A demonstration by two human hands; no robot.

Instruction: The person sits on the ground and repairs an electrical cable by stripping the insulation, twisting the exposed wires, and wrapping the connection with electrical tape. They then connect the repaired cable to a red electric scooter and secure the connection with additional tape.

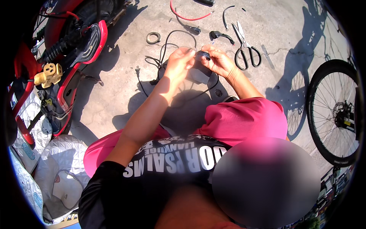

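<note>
Close together in front of my knees, both hands are raised over the ground. My left hand (pixel 179 62) is closed in a pinch where a thin black cable (pixel 195 41) comes down to its fingertips. My right hand (pixel 219 62) pinches a small glossy black piece (pixel 205 55), perhaps a connector or a wad of tape; its exact kind is too small to tell. Loops of black cable lie below and left of the hands, one ending in a plug (pixel 137 71). Beneath the hands a dark boxy shape (pixel 199 74) sits partly in shadow.
Beyond the hands are black-handled scissors (pixel 246 46), a tape roll (pixel 153 37), a black plug (pixel 194 29), a connector with cut cable (pixel 221 36) and a red cable (pixel 187 17). A red scooter (pixel 100 42) with a yellow socket adapter (pixel 48 75) stands left, a bicycle wheel (pixel 310 99) right.
</note>
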